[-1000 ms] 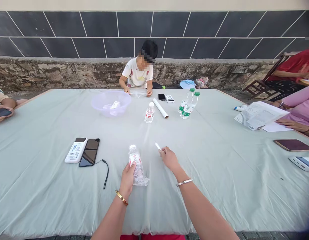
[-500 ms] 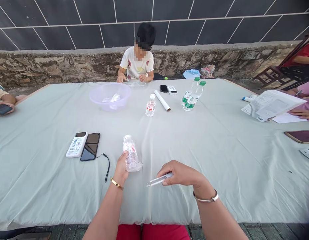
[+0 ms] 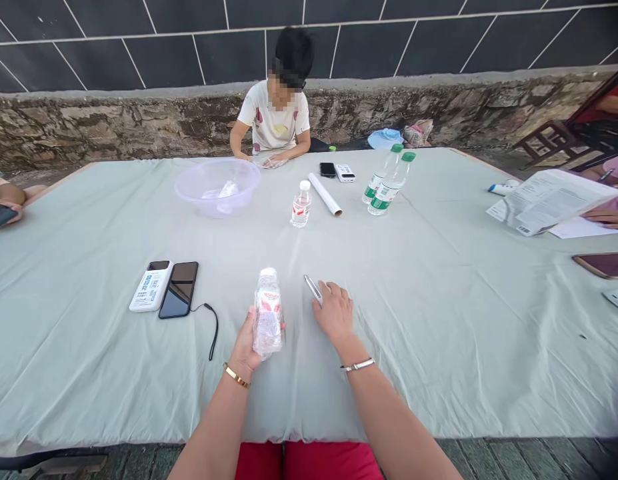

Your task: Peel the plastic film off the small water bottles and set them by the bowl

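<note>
My left hand (image 3: 247, 340) is closed around a small plastic bottle (image 3: 269, 310) with a white cap and a red-and-white label. Crumpled clear film wraps the bottle, bunching at its base. To the right, my right hand (image 3: 335, 312) is low over the cloth, palm down. A slim silver utility knife (image 3: 313, 290) lies between its thumb and index finger, its tip pointing away from me; part of the grip is hidden under the hand. Farther back stands a similar unwrapped bottle (image 3: 301, 205), upright, beside a white roll of film (image 3: 325, 195).
A pale cloth covers the table (image 3: 419, 300). Left lie a white power bank (image 3: 151, 287) and a black phone (image 3: 179, 290) with a strap. A purple basin (image 3: 219, 193) holds wrapped items. Green-capped bottles (image 3: 387, 187) stand back right. Another person (image 3: 276, 120) sits opposite; papers (image 3: 553, 200) are at right.
My right hand has moved forward and down to the cloth with the knife, which now points away from me. My left hand has turned the wrapped bottle more upright, its label facing me.
</note>
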### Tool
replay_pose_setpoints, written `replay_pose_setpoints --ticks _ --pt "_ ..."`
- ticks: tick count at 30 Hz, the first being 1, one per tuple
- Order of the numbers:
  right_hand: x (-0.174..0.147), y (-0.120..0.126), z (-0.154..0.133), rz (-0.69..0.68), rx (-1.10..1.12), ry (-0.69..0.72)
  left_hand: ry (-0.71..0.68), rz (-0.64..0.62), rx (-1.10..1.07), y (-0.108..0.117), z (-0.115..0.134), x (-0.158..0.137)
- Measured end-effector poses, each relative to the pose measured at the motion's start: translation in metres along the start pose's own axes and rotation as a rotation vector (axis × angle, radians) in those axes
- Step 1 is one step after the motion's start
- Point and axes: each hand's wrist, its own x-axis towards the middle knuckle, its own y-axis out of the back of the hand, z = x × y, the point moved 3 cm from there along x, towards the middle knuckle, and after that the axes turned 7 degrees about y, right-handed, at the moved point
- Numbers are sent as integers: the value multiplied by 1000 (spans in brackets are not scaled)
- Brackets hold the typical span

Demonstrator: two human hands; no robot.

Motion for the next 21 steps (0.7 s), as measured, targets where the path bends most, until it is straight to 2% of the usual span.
replay_pose_setpoints --ticks 1,3,6,8,13,17,21 --pt "-4 1 -8 20 95 21 -2 12 5 0 -2 0" --pt "-12 -4 -26 -47 401 38 -14 33 -1 0 -6 0" --pt "-22 -21 -51 -270 889 -92 -67 0 0 -2 -9 2" --pt "-26 -27 -62 -305 1071 -172 -107 -27 25 -2 -9 2" --pt "-24 -23 -69 -240 1204 -191 -126 -1 13 1 -6 0" --pt "-19 -14 -65 -140 1200 -289 -120 45 -32 1 -4 -4" --pt "-19 -18 -71 -295 1155 -304 -131 23 -14 3 -4 -4"
